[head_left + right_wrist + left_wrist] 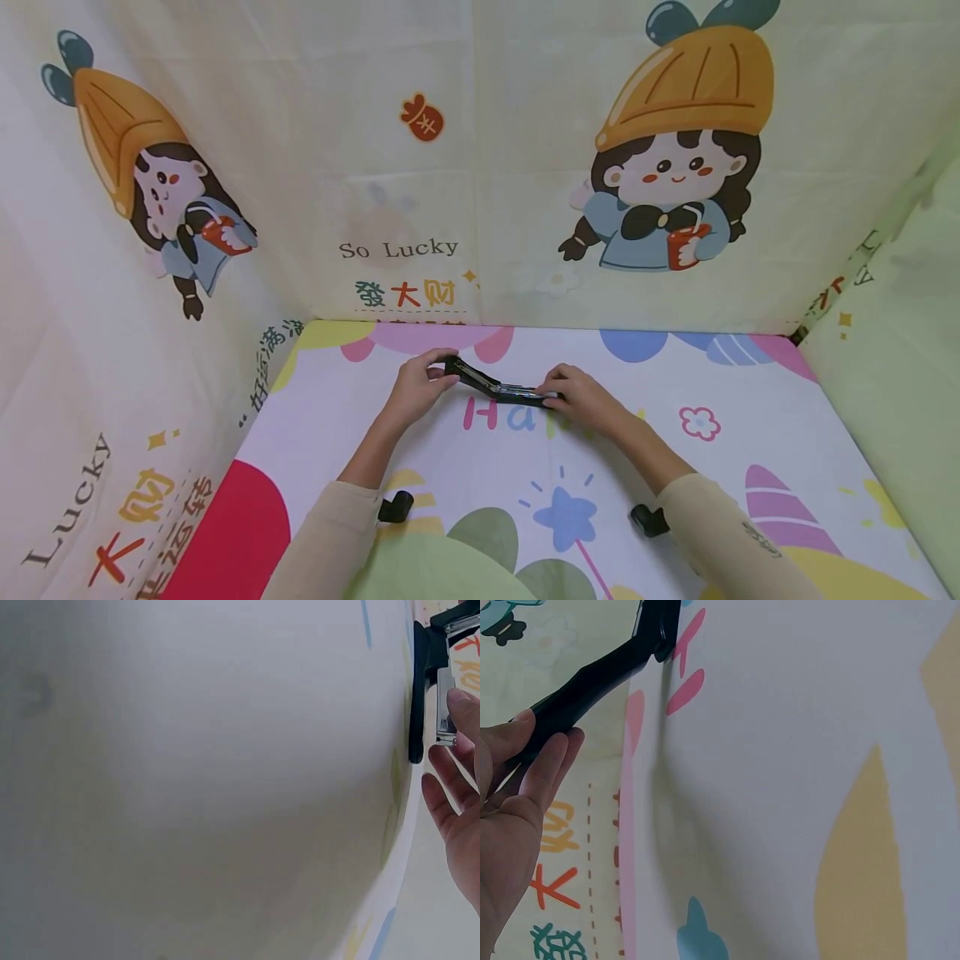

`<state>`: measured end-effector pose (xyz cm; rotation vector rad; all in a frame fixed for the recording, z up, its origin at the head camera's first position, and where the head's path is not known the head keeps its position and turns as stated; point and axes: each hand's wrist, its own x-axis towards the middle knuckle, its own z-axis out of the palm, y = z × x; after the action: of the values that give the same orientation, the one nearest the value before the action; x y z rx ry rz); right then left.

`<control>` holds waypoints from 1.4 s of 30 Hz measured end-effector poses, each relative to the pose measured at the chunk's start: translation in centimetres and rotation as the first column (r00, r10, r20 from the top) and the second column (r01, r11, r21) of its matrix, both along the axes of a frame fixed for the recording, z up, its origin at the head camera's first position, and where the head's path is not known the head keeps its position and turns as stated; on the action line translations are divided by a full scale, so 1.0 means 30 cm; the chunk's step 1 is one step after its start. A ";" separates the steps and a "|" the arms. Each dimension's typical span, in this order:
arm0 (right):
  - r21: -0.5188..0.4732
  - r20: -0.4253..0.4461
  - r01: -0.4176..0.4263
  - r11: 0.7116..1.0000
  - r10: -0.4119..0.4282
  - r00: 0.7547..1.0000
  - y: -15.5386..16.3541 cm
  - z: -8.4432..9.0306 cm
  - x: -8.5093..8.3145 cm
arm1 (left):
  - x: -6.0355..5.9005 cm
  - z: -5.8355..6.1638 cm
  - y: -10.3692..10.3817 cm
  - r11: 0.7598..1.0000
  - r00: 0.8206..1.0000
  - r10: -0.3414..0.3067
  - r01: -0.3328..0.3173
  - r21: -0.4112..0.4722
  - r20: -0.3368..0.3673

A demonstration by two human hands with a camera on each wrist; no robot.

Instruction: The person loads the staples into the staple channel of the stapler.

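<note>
A black hinged folding object [495,386] lies on the printed tabletop [697,492] near its far edge. Its left half is tilted up off the table, and its right half lies flat and shows a silver edge [442,690]. My left hand [418,390] pinches the raised left end [570,701] between thumb and fingers [525,772]. My right hand [587,400] holds the flat right end, with one fingertip [465,712] on the silver part and the other fingers loosely spread beside it. Both forearms wear beige sleeves.
Cloth walls printed with cartoon figures close in the table at the back [480,167], left [112,333] and right [900,358]. A small black camera mount sits on each wrist [395,506] [649,520]. The tabletop carries a colourful print of a star, flowers and letters.
</note>
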<state>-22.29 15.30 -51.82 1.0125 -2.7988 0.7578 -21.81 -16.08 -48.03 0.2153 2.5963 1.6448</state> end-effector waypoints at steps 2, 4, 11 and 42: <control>-0.009 -0.001 0.004 1.000 -0.004 1.000 0.004 0.001 0.001 | 0.000 0.000 0.000 1.000 1.000 0.001 -0.001 -0.002 0.000; -0.029 -0.007 0.009 1.000 -0.010 1.000 0.010 0.002 0.004 | -0.001 -0.001 0.000 1.000 1.000 -0.002 0.002 0.000 -0.005; -0.117 0.004 0.032 0.993 -0.032 0.999 0.041 0.001 0.014 | 0.001 0.001 0.002 1.000 1.000 0.004 -0.004 -0.010 -0.007; 0.013 0.158 0.155 0.988 -0.155 0.975 0.053 -0.032 -0.009 | 0.006 0.007 0.010 1.000 1.000 0.013 -0.013 -0.019 -0.004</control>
<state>-22.55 16.89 -52.79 0.7526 -2.9679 0.8525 -21.62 -15.77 -47.82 0.2007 2.6204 1.6248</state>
